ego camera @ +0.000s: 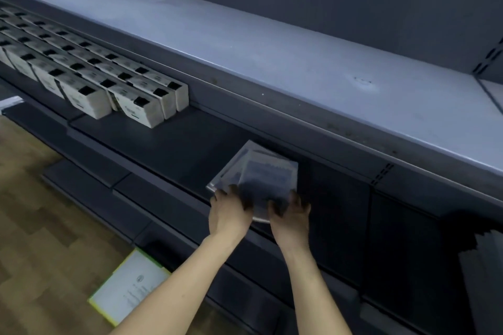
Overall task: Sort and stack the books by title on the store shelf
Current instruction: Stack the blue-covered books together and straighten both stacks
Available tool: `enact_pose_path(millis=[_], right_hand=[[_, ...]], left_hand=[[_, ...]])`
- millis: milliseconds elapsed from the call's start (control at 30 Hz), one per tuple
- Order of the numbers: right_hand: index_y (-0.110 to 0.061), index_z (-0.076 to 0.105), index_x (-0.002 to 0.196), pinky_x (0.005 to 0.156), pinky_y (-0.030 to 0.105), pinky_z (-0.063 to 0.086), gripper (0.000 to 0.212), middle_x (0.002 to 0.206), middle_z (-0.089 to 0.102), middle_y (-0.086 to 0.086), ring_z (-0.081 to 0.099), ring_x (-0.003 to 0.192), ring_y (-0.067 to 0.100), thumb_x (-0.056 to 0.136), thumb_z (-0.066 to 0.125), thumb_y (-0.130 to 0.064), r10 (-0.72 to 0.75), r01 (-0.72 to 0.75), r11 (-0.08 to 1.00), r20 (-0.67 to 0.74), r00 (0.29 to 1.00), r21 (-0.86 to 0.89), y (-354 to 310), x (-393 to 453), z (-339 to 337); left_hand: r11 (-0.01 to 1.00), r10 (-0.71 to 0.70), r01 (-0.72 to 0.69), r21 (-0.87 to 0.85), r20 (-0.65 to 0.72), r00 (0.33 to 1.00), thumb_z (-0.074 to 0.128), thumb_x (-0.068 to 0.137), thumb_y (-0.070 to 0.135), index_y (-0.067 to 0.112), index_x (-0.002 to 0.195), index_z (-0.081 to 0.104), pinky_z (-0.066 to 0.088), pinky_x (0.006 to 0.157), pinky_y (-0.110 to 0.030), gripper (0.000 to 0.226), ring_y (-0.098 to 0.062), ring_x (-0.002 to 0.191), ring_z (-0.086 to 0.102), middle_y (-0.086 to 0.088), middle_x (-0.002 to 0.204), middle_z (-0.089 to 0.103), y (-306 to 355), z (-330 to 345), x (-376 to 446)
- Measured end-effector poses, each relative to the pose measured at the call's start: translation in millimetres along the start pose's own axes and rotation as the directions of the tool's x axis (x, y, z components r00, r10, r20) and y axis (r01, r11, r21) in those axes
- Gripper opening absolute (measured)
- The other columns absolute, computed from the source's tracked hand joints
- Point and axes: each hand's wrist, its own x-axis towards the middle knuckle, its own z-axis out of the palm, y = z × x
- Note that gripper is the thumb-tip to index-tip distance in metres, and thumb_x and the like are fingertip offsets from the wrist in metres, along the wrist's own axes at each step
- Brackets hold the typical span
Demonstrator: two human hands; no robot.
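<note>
Dark store shelf [174,141], middle tier: small blurred stack of books [258,171] at its near edge, left hand [230,212] and right hand [291,215] clamped on near corners, seemingly to square it; boxed stock [89,73] ranked far left.

Print on books [261,174], boxes [136,106] too blurred; nothing legible.
</note>
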Motion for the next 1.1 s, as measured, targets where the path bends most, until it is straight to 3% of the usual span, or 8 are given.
enact_pose_path(millis=[133, 367, 500, 600, 767, 867, 967, 1100], right_hand=[[-0.020, 0.014, 0.155, 0.081, 0.036, 0.055, 0.092, 0.140, 0.031, 0.015, 0.057, 0.108, 0.031, 0.087, 0.068, -0.049, 0.007, -0.006, 1.000, -0.040, 0.999, 0.026, -6, -19, -3], [-0.024, 0.011, 0.157, 0.079, 0.025, 0.047, 0.097, 0.140, 0.031, 0.009, 0.050, 0.114, 0.024, 0.084, 0.072, -0.044, -0.098, 0.104, 0.994, -0.114, 0.989, 0.044, -6, -46, -18], [-0.021, 0.021, 0.155, 0.069, 0.005, 0.042, 0.091, 0.133, 0.037, 0.003, 0.045, 0.103, -0.011, 0.083, 0.073, -0.043, -0.118, 0.137, 0.986, -0.180, 0.977, 0.097, 0, -60, -32], [-0.020, 0.032, 0.150, 0.069, -0.002, 0.038, 0.080, 0.131, 0.044, 0.002, 0.028, 0.101, -0.033, 0.083, 0.069, -0.044, -0.160, 0.177, 0.983, -0.265, 0.951, 0.041, 8, -66, -43], [-0.022, 0.029, 0.152, 0.075, -0.005, 0.031, 0.081, 0.142, 0.041, -0.002, 0.033, 0.114, -0.009, 0.084, 0.070, -0.039, -0.146, 0.145, 0.989, -0.333, 0.932, -0.027, 20, -80, -63], [-0.022, 0.028, 0.152, 0.077, -0.008, 0.030, 0.081, 0.145, 0.040, 0.001, 0.027, 0.115, -0.014, 0.085, 0.071, -0.034, -0.143, 0.144, 0.989, -0.372, 0.917, -0.026, 30, -87, -76], [-0.024, 0.031, 0.150, 0.078, 0.000, 0.033, 0.078, 0.145, 0.040, 0.001, 0.037, 0.125, 0.001, 0.084, 0.070, -0.035, -0.112, 0.121, 0.993, -0.401, 0.909, -0.004, 41, -94, -87], [-0.024, 0.035, 0.148, 0.076, -0.004, 0.033, 0.074, 0.140, 0.041, -0.001, 0.048, 0.121, 0.010, 0.083, 0.072, -0.033, -0.072, 0.103, 0.993, -0.420, 0.905, 0.050, 55, -100, -99]], left_hand=[[0.992, -0.015, 0.022, -0.124, 0.054, 0.998, 0.045, 0.097, 0.041, 0.019, 0.141, 0.033, 0.052, 0.068, -0.037, 0.050, -0.030, 0.089, 0.060, -0.013, 0.120, 0.048, -1, 0, -6], [0.983, 0.131, -0.131, -0.132, -0.010, 0.991, 0.043, 0.098, 0.043, 0.031, 0.147, 0.028, 0.045, 0.069, -0.035, 0.053, -0.033, 0.096, 0.061, -0.009, 0.119, 0.047, 3, -4, -27], [0.949, 0.232, -0.243, -0.200, -0.078, 0.970, 0.050, 0.096, 0.043, 0.031, 0.144, 0.033, 0.043, 0.064, -0.031, 0.052, -0.031, 0.091, 0.061, -0.007, 0.118, 0.045, 11, -3, -38], [0.932, 0.287, -0.298, -0.207, -0.081, 0.954, 0.053, 0.094, 0.047, 0.033, 0.145, 0.033, 0.040, 0.062, -0.030, 0.056, -0.031, 0.089, 0.061, -0.008, 0.114, 0.046, 18, 0, -43], [0.905, 0.351, -0.355, -0.234, -0.057, 0.934, 0.053, 0.094, 0.050, 0.034, 0.145, 0.033, 0.043, 0.063, -0.031, 0.057, -0.032, 0.089, 0.061, -0.010, 0.114, 0.048, 34, 9, -56], [0.889, 0.385, -0.384, -0.249, -0.047, 0.922, 0.054, 0.093, 0.051, 0.035, 0.144, 0.034, 0.046, 0.065, -0.032, 0.057, -0.033, 0.093, 0.061, -0.011, 0.117, 0.049, 45, 17, -64], [0.879, 0.411, -0.408, -0.247, -0.038, 0.911, 0.054, 0.093, 0.051, 0.036, 0.145, 0.034, 0.049, 0.069, -0.033, 0.057, -0.032, 0.097, 0.062, -0.012, 0.125, 0.048, 55, 25, -75], [0.879, 0.418, -0.409, -0.244, -0.015, 0.908, 0.053, 0.093, 0.050, 0.040, 0.144, 0.033, 0.050, 0.068, -0.033, 0.056, -0.031, 0.093, 0.063, -0.009, 0.120, 0.048, 69, 36, -89]])
